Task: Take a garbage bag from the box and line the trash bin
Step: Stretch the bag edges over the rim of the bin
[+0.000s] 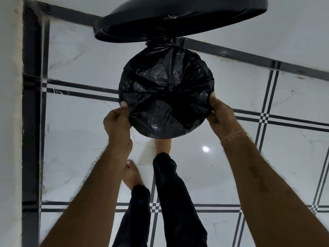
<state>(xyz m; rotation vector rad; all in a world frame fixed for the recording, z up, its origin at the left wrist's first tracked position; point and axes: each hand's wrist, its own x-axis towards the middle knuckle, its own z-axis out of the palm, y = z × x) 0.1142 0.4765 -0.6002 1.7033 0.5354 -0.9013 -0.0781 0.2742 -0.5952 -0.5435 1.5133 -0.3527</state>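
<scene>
One black garbage bag (pixel 165 93), crinkled and glossy, was stretched across the opening below one raised bin lid (pixel 178 16), above the tiled floor (pixel 85 143). Two hands: left hand (pixel 115 120) pinched its left edge, right hand (pixel 220 114) gripped its right edge.

The lid (pixel 178 16) stands behind the bag (pixel 166 91) (far side). The left hand (pixel 115 122) is at its left edge, the right hand (pixel 220 116) at its right.
</scene>
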